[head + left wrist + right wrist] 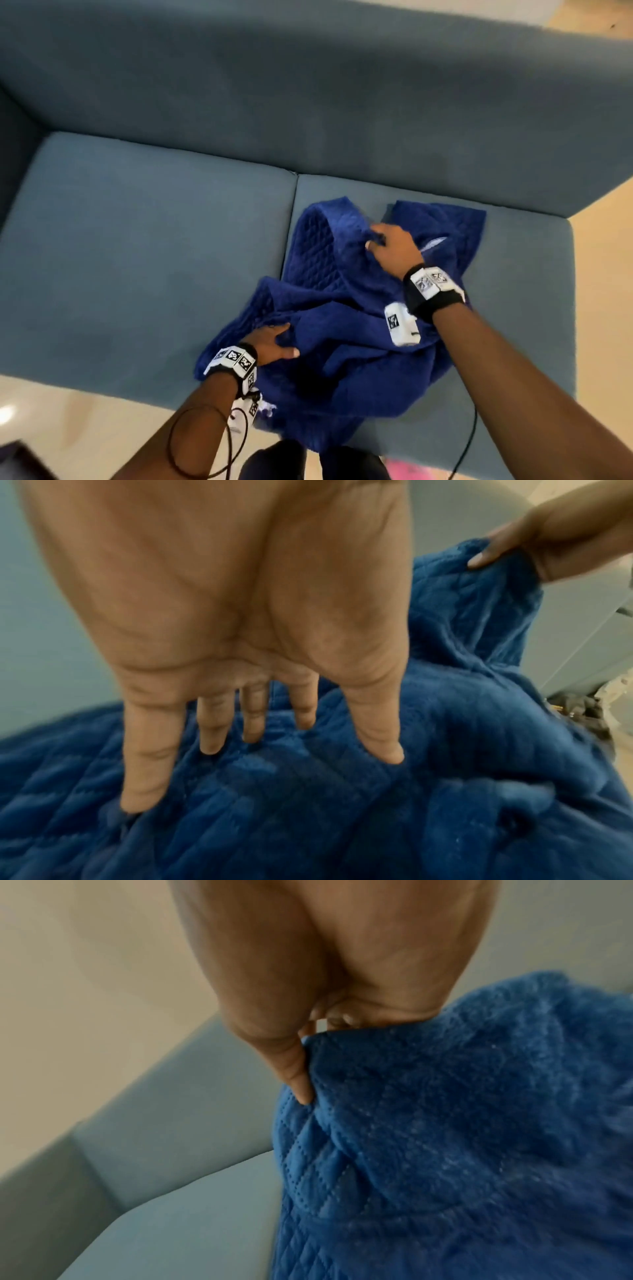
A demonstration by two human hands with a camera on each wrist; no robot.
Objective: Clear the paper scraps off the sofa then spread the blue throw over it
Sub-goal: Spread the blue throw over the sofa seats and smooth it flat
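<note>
The blue quilted throw (342,308) lies bunched on the right seat cushion of the grey-blue sofa (137,240), part of it hanging over the front edge. My right hand (383,240) grips a raised fold near the throw's far side, thumb and curled fingers pinching the fabric (445,1123). My left hand (274,346) is at the throw's near left part, fingers straight and spread, tips touching the fabric (308,804). In the left wrist view my right hand (507,547) holds the lifted fold. No paper scraps show on the cushions.
The left seat cushion (120,274) lies bare beside the throw. The sofa's backrest (308,102) runs along the far side. Pale floor (85,428) lies in front, with a dark object (20,459) at bottom left and something pink (407,469) near my legs.
</note>
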